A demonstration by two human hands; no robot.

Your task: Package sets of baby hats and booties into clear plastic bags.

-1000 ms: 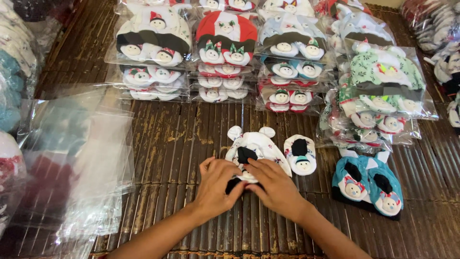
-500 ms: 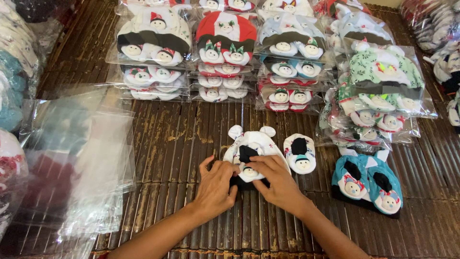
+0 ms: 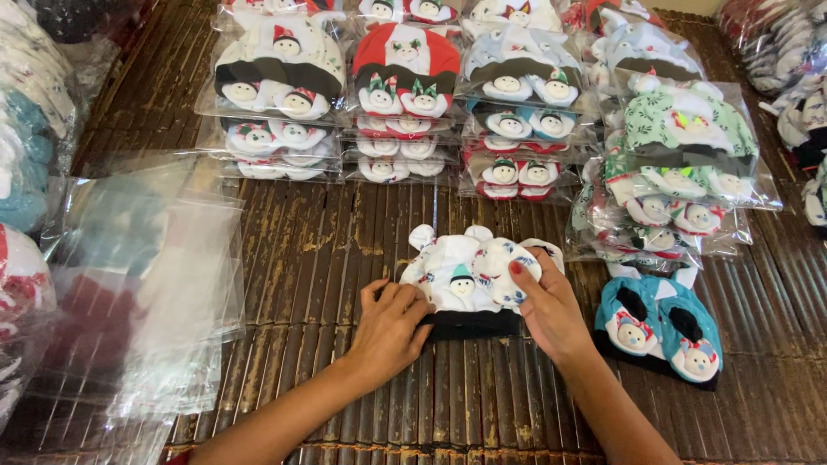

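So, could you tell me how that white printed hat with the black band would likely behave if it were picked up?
The white printed hat looks like soft fabric, so it would probably flop and sag. It lies flat under the left hand and right hand, so it should not roll.

the scene is viewed from a single camera worn on the head, tilted steeply down and forward over a dark slatted mat [image 3: 345,258]. the view is taken from close range: both forearms are seen entering from the bottom edge, with the left hand [image 3: 389,327] and right hand [image 3: 549,308] placed just below the centre. rows of bagged items [image 3: 405,86] are framed along the top edge, farthest from the lens. no second view is provided, so nothing is shared between views.
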